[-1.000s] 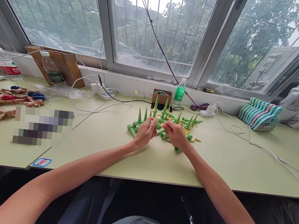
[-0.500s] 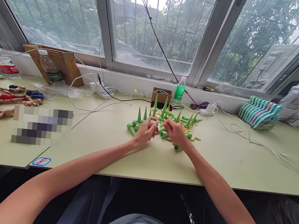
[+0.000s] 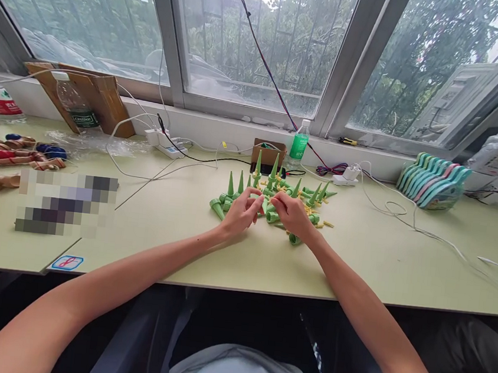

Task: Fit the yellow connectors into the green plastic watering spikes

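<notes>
The pale-green worktop (image 3: 180, 250) carries green plastic cones (image 3: 217, 208), small yellow pieces (image 3: 328, 224), a white power strip (image 3: 173, 152), mostly turquoise flat shapes (image 3: 442, 192) and, apparently, jointed wooden figures (image 3: 2, 181).

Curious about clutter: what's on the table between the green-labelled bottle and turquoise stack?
Head view: a dark cable bundle, a white power strip and white cords.

Box (image 3: 267, 157) behind cones (image 3: 273, 174) on table (image 3: 240, 266)
</notes>
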### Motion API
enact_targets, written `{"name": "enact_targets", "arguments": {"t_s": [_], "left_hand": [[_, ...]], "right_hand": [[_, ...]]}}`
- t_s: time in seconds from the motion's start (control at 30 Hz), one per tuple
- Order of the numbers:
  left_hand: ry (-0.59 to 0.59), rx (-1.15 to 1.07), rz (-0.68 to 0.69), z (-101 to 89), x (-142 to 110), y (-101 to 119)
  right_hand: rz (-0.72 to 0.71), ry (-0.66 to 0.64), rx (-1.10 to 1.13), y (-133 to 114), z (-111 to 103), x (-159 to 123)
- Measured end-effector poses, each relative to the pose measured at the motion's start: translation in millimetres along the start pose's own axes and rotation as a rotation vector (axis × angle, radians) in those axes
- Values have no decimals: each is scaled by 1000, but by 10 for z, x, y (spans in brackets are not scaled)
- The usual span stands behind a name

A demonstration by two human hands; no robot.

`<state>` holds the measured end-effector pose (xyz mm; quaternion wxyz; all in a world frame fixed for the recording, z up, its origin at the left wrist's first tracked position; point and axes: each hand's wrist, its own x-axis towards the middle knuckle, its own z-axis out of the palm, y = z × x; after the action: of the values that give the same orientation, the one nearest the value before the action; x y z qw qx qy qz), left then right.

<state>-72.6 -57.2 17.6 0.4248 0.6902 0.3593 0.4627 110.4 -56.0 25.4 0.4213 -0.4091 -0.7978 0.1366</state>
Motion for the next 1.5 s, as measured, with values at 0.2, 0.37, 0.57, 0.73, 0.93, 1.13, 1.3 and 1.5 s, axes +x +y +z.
{"name": "enact_targets", "arguments": {"t_s": [0.2,0.37,0.57,0.73,0.93,1.13,1.3,1.5], "left_hand": [[3,15,14,4,1,-1],[6,30,17,5,-1,-9],[7,57,44,-4,-14,4],[0,71,79,-6,-18,7],[-9,84,111,-7,-24,-18],[2,112,130,-4,-20,-61],[11,139,145,-4,-13,-93],[26,187,148,-4,-18,-97]], "right_hand": [[-5,-3,3,0,-3,0],[-14,0,4,7,2,3],[-6,0,-18,18,9,7],[-7,-6,-25,21,11,6],[1,-3,-33,17,17,9],[9,-1,-27,-3,18,15],[7,1,-23,6,27,18],[12,-4,-22,39,40,16]]}}
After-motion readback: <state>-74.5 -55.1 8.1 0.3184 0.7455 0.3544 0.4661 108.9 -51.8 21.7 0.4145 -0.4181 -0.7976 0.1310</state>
